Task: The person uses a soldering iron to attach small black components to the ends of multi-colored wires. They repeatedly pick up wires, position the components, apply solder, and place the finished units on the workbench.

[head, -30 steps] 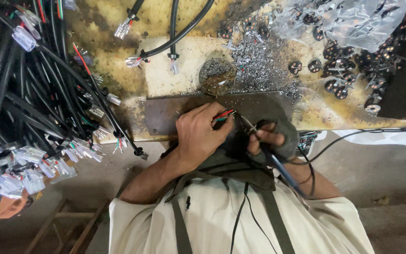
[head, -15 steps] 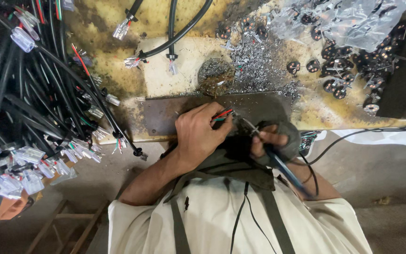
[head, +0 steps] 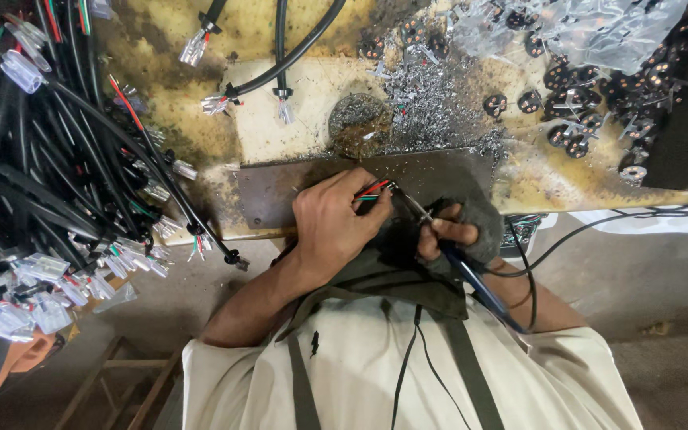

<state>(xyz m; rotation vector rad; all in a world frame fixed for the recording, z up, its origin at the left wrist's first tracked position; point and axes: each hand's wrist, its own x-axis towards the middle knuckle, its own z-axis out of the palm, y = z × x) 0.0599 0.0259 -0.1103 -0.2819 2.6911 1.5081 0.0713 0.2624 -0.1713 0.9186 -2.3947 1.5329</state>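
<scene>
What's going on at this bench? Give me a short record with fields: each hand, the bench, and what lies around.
left hand: the left hand pinches thin coloured wires, red, green and dark, at its fingertips
right hand: the right hand, in a dark fingerless glove, grips a soldering iron with a blue handle, tip at the wire ends
bench: stained yellow bench with a dark metal plate under the hands
left side: bundle of black cables with clear plastic connectors
far side: metal scraps, small round parts, clear plastic bag
</scene>
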